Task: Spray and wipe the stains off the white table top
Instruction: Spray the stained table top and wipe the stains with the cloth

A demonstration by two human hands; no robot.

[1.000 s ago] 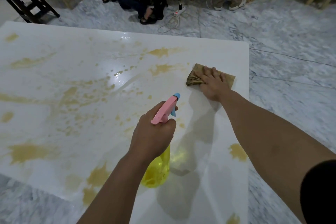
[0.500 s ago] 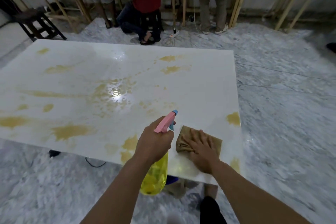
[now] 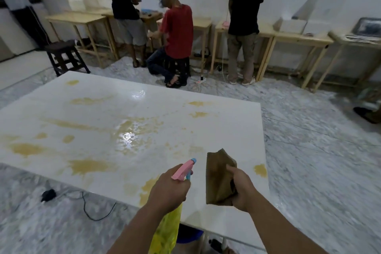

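Head view: left hand (image 3: 168, 190) grips the spray bottle (image 3: 166, 231); right hand (image 3: 241, 188) clutches the cloth (image 3: 218, 177) (lifted). Between wipes, probably; next, spray the stains (image 3: 88, 166) on the table top (image 3: 103, 109).

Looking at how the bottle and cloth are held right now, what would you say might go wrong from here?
1. The brown cloth, gripped by the right hand, is off the white table top; it looks soiled and may smear rather than lift the yellow-brown stains.
2. The left hand holds the pink-headed yellow spray bottle near the table's edge, so spray might land on the marble floor and make it slippery.
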